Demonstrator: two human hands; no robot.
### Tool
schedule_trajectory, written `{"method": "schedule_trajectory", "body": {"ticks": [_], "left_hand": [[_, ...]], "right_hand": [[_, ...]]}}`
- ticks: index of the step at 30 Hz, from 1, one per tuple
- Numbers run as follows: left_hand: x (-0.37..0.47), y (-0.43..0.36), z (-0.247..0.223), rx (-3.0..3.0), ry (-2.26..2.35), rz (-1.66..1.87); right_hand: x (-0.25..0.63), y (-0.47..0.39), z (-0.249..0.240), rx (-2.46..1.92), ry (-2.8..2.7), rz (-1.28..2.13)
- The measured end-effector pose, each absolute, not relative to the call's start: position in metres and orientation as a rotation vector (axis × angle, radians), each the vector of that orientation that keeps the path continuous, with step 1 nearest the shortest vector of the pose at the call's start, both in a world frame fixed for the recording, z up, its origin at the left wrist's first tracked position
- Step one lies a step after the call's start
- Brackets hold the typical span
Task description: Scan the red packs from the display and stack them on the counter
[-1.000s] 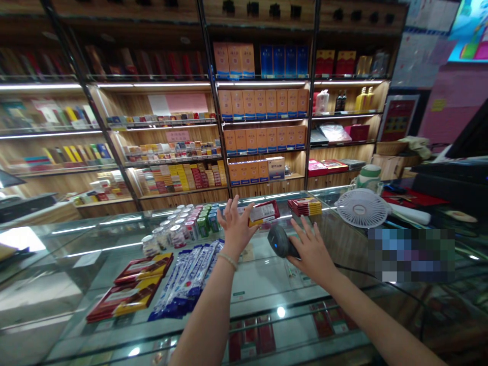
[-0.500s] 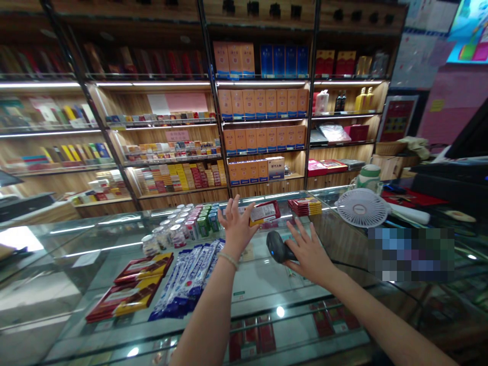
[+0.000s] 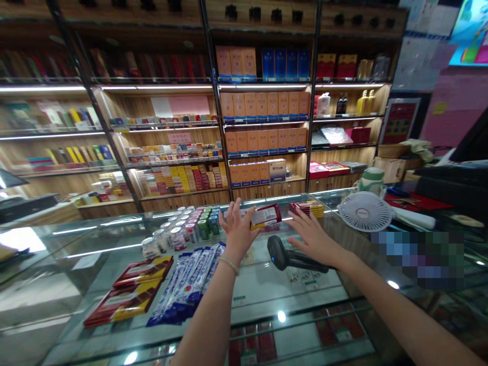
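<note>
My left hand (image 3: pixel 237 231) has its thumb and forefinger at the left end of a red-and-yellow chocolate bar (image 3: pixel 266 215), pinching it, with the other fingers spread. The bar's barcode label faces me. My right hand (image 3: pixel 314 238) is open, fingers stretched toward a stack of similar bars (image 3: pixel 308 207), its fingertips partly covering the stack. Just below that hand, a black barcode scanner (image 3: pixel 280 252) lies on the glass counter (image 3: pixel 259 290), its cable running right. Blue-and-white wrapped sticks (image 3: pixel 190 282) and more chocolate bars (image 3: pixel 125 300) lie left of my forearm.
Rows of small jars and tins (image 3: pixel 186 226) stand behind the wrapped sticks. A white fan (image 3: pixel 365 211) and a green-lidded container (image 3: pixel 371 179) are at the right, near dark equipment (image 3: pixel 453 188). Beyond the counter, shelves hold orange boxes (image 3: pixel 249 142).
My right hand has come off the scanner and moved up toward the stacked bars. The scanner now rests on the glass. My left hand stays at the same chocolate bar.
</note>
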State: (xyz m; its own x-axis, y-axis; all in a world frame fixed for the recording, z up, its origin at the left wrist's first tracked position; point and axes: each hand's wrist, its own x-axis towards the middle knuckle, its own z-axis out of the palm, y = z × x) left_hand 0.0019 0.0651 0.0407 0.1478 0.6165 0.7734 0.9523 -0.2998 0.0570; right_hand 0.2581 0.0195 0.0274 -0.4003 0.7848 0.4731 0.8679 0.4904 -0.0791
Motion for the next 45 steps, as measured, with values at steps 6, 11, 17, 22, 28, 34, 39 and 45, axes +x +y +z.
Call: {"method": "schedule_trajectory", "body": {"ticks": [6, 11, 17, 22, 28, 34, 39, 45], "left_hand": [[0.002, 0.065, 0.040, -1.968, -1.472, -0.985], [0.001, 0.065, 0.039, -1.957, -1.469, -0.954], [0.002, 0.065, 0.039, -1.974, -1.475, -0.910], [0.005, 0.066, 0.038, -1.964, -1.509, -0.874], [0.009, 0.067, 0.037, -1.937, -1.519, -0.937], [0.022, 0.057, 0.043, -1.941, -1.466, -1.039], [0.036, 0.047, 0.048, -1.983, -1.442, -1.062], [0.043, 0.039, 0.053, -2.013, -1.486, -1.098]], "right_hand": [[0.258, 0.085, 0.036, -1.407, -2.154, -0.382], [0.244, 0.112, 0.025, -1.317, -2.150, -0.398], [0.240, 0.112, 0.015, -1.227, -2.091, -0.440], [0.248, 0.103, 0.018, -1.191, -2.058, -0.510], [0.252, 0.090, 0.028, -1.171, -1.975, -0.597], [0.244, 0.079, 0.034, -1.159, -1.893, -0.684], [0.237, 0.074, 0.033, -1.103, -1.901, -0.698], [0.233, 0.067, 0.033, -1.086, -1.921, -0.644]]}}
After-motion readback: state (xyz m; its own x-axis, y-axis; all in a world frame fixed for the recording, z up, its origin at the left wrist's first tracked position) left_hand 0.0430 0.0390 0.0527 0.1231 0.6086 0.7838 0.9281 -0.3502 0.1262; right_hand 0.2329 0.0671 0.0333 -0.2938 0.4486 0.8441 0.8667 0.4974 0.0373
